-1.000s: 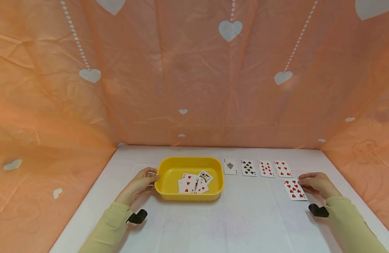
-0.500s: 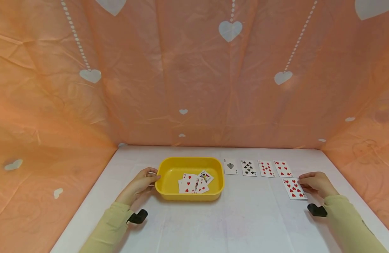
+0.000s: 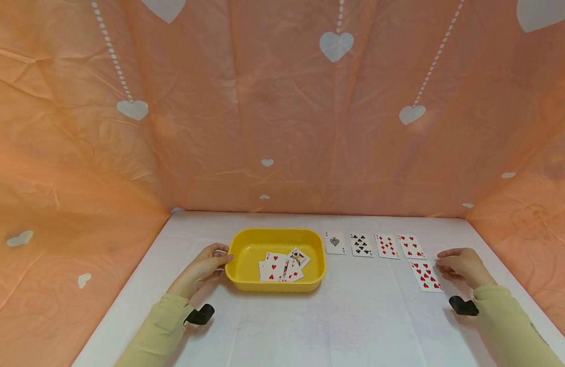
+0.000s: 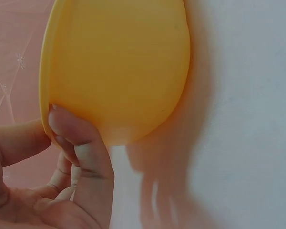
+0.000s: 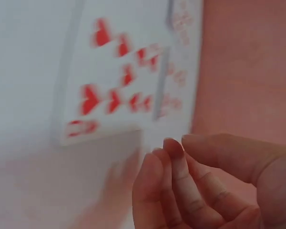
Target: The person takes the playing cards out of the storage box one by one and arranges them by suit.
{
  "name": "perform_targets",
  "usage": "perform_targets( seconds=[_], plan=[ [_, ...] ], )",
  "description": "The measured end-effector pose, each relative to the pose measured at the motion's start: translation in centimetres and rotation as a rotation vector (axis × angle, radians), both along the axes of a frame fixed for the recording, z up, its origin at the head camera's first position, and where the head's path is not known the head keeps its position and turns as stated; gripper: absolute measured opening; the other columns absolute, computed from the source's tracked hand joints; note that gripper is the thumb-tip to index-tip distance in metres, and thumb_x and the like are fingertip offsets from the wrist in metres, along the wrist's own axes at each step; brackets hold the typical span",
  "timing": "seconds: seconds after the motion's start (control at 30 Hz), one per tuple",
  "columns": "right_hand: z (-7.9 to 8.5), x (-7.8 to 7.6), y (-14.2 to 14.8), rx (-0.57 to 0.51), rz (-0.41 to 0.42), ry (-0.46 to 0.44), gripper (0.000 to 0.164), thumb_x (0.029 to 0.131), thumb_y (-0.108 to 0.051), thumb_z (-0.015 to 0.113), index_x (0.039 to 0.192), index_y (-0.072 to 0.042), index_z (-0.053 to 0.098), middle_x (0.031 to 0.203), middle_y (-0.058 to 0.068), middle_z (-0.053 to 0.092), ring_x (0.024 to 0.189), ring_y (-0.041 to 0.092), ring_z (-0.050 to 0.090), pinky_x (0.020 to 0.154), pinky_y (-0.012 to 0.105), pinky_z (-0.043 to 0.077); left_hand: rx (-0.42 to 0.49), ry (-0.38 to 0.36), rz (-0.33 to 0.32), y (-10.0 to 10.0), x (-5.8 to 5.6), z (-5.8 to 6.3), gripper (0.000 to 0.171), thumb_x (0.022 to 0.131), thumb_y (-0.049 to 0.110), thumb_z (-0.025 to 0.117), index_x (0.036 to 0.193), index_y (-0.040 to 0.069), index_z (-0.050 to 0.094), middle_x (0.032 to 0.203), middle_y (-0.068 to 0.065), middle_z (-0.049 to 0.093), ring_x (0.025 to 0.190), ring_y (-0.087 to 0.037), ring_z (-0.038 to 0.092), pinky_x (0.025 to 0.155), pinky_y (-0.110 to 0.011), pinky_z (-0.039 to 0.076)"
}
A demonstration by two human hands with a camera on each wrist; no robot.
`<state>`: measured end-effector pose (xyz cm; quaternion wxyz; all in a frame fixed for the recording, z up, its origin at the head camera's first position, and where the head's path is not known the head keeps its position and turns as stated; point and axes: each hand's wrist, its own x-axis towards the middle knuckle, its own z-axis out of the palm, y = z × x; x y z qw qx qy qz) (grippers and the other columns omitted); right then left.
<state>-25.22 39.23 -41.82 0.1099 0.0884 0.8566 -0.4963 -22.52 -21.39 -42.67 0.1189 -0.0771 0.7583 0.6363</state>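
My left hand [image 3: 205, 268] pinches the left rim of a yellow plastic tub [image 3: 275, 287], thumb and fingers on either side of the edge in the left wrist view. Inside the tub lie several loose playing cards [image 3: 274, 267], face up and overlapping. On the right, my right hand [image 3: 463, 267] is just beside a hearts playing card [image 3: 426, 276] lying face up on the table. In the right wrist view its fingertips [image 5: 173, 148] come close together with nothing between them, a small gap away from that card.
Along the back of the white table [image 3: 347, 316] runs a row of face-up cards: an ace of spades [image 3: 335, 242], a clubs card [image 3: 361, 244], a diamonds card [image 3: 387, 246] and another hearts card [image 3: 411, 246]. Orange cloth [image 3: 291, 127] with white hearts walls the sides and back.
My right hand has let go of the hearts card and moved slightly to its right. The card lies just in front of the row's right end. My left hand and the tub have stayed put.
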Motion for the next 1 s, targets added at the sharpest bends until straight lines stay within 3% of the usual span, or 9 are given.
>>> perform_targets(
  seconds=[0.23, 0.47, 0.6, 0.77, 1.0],
  plan=[
    [2.8, -0.5, -2.4, -0.033, 0.133, 0.134, 0.04, 0.095, -0.01, 0.054, 0.12, 0.022, 0.047, 0.098, 0.014, 0.068, 0.081, 0.014, 0.067, 0.076, 0.036, 0.054, -0.033, -0.021, 0.011, 0.0, -0.2, 0.1, 0.032, 0.095, 0.012, 0.058, 0.119, -0.002, 0.043, 0.097, -0.013, 0.06, 0.075, -0.017, 0.058, 0.064, -0.028, 0.047],
    [6.1, -1.8, -7.3, -0.05, 0.276, 0.167, 0.043, 0.099, -0.018, 0.051, 0.126, 0.015, 0.046, 0.112, 0.019, 0.063, 0.095, 0.017, 0.065, 0.083, 0.036, 0.052, -0.063, -0.004, -0.003, 0.1, -0.2, 0.3, 0.032, 0.093, 0.009, 0.059, 0.118, -0.005, 0.043, 0.095, -0.016, 0.059, 0.074, -0.019, 0.058, 0.067, -0.029, 0.05],
    [7.6, -2.6, -11.0, -0.138, 0.357, 0.179, 0.044, 0.099, -0.016, 0.051, 0.128, 0.017, 0.042, 0.112, 0.019, 0.063, 0.096, 0.017, 0.064, 0.088, 0.04, 0.049, -0.068, 0.01, -0.013, 0.1, -0.1, 0.3, 0.031, 0.093, 0.007, 0.058, 0.117, -0.005, 0.043, 0.093, -0.015, 0.059, 0.072, -0.019, 0.058, 0.065, -0.029, 0.049],
    [8.5, -3.8, -16.0, -0.231, 0.435, 0.192, 0.044, 0.097, -0.014, 0.056, 0.128, 0.015, 0.045, 0.109, 0.019, 0.064, 0.093, 0.02, 0.064, 0.088, 0.041, 0.049, -0.042, 0.012, -0.007, 0.1, 0.0, 0.2, 0.03, 0.093, 0.005, 0.059, 0.117, -0.005, 0.043, 0.091, -0.012, 0.058, 0.073, -0.019, 0.058, 0.064, -0.029, 0.048],
    [8.6, -4.9, -22.1, -0.273, 0.546, 0.19, 0.04, 0.096, -0.011, 0.058, 0.128, 0.011, 0.049, 0.111, 0.021, 0.063, 0.097, 0.028, 0.063, 0.085, 0.041, 0.051, -0.046, -0.007, 0.001, 0.2, -0.1, 0.3, 0.03, 0.094, 0.007, 0.058, 0.118, -0.003, 0.042, 0.095, -0.015, 0.059, 0.07, -0.016, 0.057, 0.059, -0.026, 0.044]
  ],
)
